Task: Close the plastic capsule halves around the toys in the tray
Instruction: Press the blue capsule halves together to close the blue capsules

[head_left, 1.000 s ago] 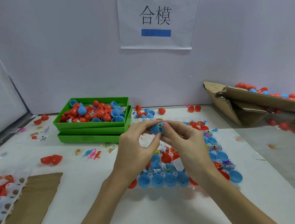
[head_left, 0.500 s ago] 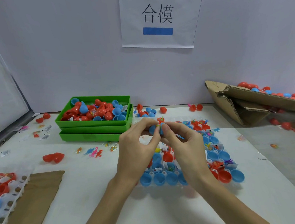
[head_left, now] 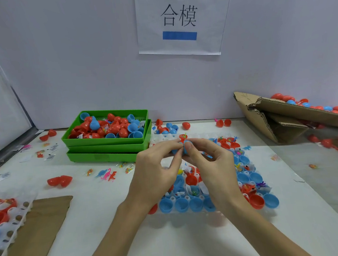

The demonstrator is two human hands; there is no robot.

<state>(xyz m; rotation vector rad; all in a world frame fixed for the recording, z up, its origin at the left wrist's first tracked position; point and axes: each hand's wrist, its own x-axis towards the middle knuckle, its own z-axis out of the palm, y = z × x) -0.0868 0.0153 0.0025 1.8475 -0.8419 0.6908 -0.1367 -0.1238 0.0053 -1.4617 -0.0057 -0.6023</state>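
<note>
Both hands meet above the clear capsule tray point(head_left: 160, 137) and pinch one blue capsule point(head_left: 183, 149) between their fingertips. My left hand point(head_left: 157, 171) grips it from the left, my right hand point(head_left: 209, 165) from the right. The capsule is mostly hidden by the fingers, so I cannot tell if its halves are joined. Below the hands the tray holds several open blue halves point(head_left: 181, 204) and red halves point(head_left: 255, 200), some with small toys and paper slips inside.
Stacked green trays point(head_left: 107, 147) full of red and blue halves stand at the back left. A torn cardboard box point(head_left: 264, 118) with capsules lies at the right. A red open capsule point(head_left: 60, 180), small loose toys point(head_left: 107, 174), brown cardboard point(head_left: 36, 229) and another tray point(head_left: 11, 223) sit at the left.
The fingers have pressed closer together around the blue capsule, hiding more of it. Both hands stay above the tray's far part.
</note>
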